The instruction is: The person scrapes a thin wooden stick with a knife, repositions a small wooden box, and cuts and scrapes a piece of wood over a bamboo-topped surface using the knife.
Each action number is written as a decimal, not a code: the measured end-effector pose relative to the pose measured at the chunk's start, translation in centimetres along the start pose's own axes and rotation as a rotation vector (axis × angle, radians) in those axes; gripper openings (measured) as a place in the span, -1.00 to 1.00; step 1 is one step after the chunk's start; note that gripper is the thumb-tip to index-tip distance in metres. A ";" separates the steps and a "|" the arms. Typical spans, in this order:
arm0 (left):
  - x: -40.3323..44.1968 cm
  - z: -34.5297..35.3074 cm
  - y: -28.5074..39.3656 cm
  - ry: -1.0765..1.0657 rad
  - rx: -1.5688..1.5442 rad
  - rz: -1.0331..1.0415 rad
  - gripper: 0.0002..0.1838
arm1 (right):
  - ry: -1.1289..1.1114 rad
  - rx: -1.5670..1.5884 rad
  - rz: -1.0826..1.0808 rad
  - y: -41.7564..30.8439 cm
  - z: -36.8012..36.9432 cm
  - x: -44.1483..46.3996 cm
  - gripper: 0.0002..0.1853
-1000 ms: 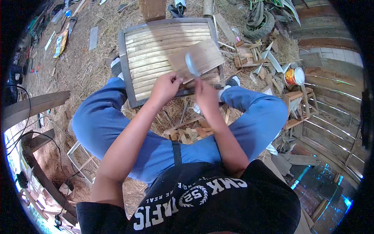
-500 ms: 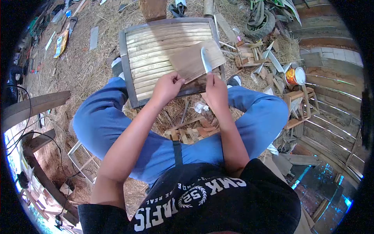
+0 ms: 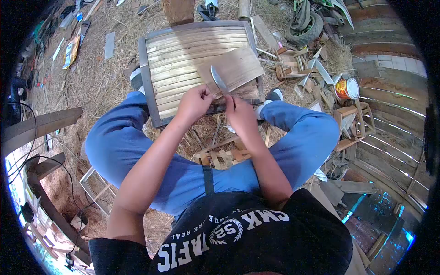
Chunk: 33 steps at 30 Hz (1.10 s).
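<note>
A slatted wooden panel with a dark frame (image 3: 145, 75) lies between my legs. On its right side rests a thin brown board (image 3: 238, 66), set at an angle. My right hand (image 3: 240, 114) is closed round the handle of a knife (image 3: 218, 78), whose blade points up and left over the board's left part. My left hand (image 3: 197, 101) pinches at the board's lower left corner. What lies between its fingertips is mostly hidden.
Wood offcuts (image 3: 224, 156) lie on the ground between my legs. To the right are a paint can (image 3: 347, 88), a small wooden frame (image 3: 355, 126) and a wheel (image 3: 305, 27). A wooden post (image 3: 178, 11) stands beyond the panel. A hand saw (image 3: 84, 30) lies far left.
The knife has moved left and down across the board with my right hand, and its blade now tilts left. My left hand stays at the corner; the board has barely shifted.
</note>
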<state>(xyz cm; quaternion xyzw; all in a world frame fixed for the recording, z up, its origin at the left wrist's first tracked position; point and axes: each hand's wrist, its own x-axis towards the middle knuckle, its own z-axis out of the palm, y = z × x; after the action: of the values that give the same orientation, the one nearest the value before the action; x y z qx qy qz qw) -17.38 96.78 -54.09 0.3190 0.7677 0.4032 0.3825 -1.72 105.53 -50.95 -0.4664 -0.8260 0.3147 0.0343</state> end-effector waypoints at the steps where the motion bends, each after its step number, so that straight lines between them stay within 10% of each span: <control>1: 0.0 0.1 -0.3 0.005 -0.001 0.026 -0.73 | 0.003 0.003 -0.001 0.6 -0.5 0.6 -0.48; 33: -1.1 -0.2 0.5 -0.008 -0.021 -0.029 -0.76 | 0.070 0.046 0.098 2.4 -1.3 2.2 -0.48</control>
<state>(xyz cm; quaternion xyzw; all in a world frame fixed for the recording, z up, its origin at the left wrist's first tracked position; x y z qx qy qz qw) -16.88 96.08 -53.26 0.3054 0.7664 0.4046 0.3946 -0.71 108.84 -51.74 -0.5160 -0.7930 0.3185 0.0585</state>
